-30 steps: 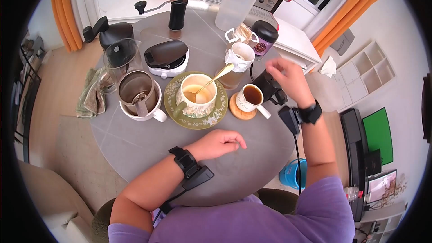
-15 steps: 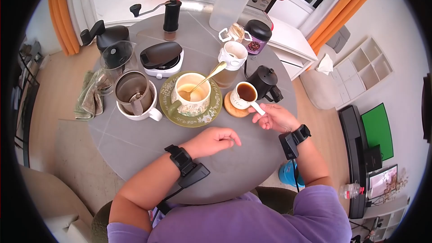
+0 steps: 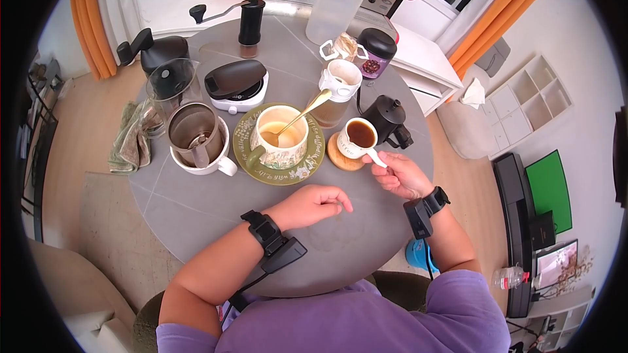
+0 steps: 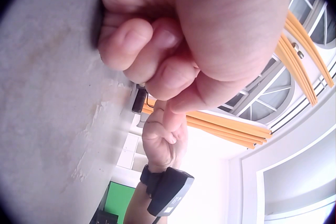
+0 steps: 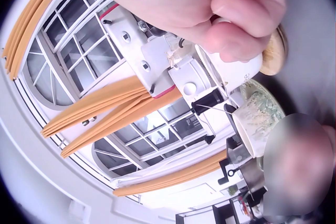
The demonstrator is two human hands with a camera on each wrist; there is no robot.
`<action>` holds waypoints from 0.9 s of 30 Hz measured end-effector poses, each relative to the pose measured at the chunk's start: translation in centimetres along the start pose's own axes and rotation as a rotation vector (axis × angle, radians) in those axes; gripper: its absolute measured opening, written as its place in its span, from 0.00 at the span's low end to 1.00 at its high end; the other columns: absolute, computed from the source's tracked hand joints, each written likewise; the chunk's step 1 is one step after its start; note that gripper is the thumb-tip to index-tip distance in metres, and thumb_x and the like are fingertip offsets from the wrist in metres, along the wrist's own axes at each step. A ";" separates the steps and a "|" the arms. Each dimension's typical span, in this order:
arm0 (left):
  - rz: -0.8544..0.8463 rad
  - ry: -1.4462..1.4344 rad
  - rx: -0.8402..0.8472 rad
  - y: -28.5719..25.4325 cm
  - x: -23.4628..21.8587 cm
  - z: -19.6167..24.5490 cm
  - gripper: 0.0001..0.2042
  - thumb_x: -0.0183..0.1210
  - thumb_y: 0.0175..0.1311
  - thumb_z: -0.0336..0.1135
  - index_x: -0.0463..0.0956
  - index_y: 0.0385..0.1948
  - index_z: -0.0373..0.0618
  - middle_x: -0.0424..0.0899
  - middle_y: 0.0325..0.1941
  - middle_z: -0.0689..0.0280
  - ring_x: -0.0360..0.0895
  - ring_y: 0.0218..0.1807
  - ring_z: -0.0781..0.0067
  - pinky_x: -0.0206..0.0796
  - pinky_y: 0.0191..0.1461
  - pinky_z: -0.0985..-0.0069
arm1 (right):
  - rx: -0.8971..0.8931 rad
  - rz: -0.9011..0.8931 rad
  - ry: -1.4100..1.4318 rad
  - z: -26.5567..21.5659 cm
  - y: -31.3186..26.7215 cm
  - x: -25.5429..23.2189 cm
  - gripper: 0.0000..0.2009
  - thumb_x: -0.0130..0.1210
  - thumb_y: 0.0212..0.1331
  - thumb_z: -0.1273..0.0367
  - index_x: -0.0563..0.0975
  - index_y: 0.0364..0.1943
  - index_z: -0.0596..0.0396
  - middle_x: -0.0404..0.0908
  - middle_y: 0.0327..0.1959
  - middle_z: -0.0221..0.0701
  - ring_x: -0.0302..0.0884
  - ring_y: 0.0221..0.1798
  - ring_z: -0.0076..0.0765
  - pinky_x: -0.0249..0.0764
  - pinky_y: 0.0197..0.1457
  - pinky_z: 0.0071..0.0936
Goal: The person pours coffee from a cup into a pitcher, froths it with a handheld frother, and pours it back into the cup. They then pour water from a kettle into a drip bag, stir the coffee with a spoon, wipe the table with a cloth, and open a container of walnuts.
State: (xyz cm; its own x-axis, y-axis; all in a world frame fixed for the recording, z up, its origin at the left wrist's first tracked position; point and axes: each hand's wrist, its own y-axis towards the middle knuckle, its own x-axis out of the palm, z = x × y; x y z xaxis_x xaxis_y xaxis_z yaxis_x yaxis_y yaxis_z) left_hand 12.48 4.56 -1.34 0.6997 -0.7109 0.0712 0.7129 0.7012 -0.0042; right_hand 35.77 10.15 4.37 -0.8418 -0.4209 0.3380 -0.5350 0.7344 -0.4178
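My right hand pinches the handle of a small white cup with "coffee" lettering and dark liquid inside. The cup overlaps a round wooden coaster in the head view. Thumb and curled fingers meet at the handle in the right wrist view. My left hand rests on the grey table, its fingers loosely curled and holding nothing. Farther in, a patterned mug with a gold spoon and pale liquid stands on a green saucer.
A black kettle stands just behind the cup. Left of the saucer, a white cup bears a metal container. Farther back are a scale, hand grinder, clear plastic pitcher and black-lidded jar.
My right hand has come down from beside the kettle to the small cup's handle and now grips it. The cup has shifted slightly relative to its coaster. My left hand stays nearly still.
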 end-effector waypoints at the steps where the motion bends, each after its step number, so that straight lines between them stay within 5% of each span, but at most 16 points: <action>1: -0.001 0.004 0.014 0.0 0.0 0.0 0.08 0.48 0.59 0.28 0.74 0.38 0.46 0.62 0.19 0.81 0.55 0.20 0.92 0.48 0.24 0.89 | -0.013 -0.005 -0.002 -0.2 -0.1 0.1 0.16 0.44 0.63 0.61 0.71 0.44 0.61 0.63 0.21 0.20 0.51 0.17 0.12 0.49 0.17 0.09; 13: 0.009 -0.023 -0.006 -0.1 0.0 0.1 0.08 0.48 0.58 0.27 0.75 0.36 0.45 0.70 0.23 0.77 0.60 0.25 0.90 0.54 0.29 0.87 | -0.093 0.051 -0.096 -5.8 -2.1 1.3 0.17 0.42 0.63 0.62 0.70 0.45 0.64 0.63 0.20 0.20 0.51 0.16 0.10 0.49 0.15 0.07; 16: 0.001 -0.007 0.048 0.1 0.1 -0.2 0.08 0.48 0.60 0.28 0.74 0.38 0.46 0.63 0.20 0.81 0.55 0.21 0.92 0.49 0.25 0.89 | -0.140 0.027 -0.140 -7.7 -2.1 1.9 0.17 0.41 0.64 0.63 0.69 0.45 0.66 0.63 0.20 0.19 0.51 0.15 0.09 0.48 0.14 0.07; 27: 0.010 0.023 0.066 0.2 -0.1 -0.7 0.08 0.48 0.59 0.28 0.74 0.38 0.45 0.69 0.26 0.78 0.60 0.28 0.91 0.55 0.32 0.87 | -0.160 -0.049 -0.132 -11.9 1.7 2.2 0.18 0.38 0.66 0.64 0.66 0.47 0.68 0.62 0.22 0.20 0.50 0.16 0.08 0.49 0.14 0.05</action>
State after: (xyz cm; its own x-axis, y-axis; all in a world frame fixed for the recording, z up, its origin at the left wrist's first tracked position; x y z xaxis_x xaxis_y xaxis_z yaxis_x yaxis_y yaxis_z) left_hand 12.59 4.69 -2.06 0.7080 -0.7045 0.0488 0.7019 0.7096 0.0615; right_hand 33.87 16.79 14.46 -0.8227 -0.5168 0.2369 -0.5662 0.7820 -0.2603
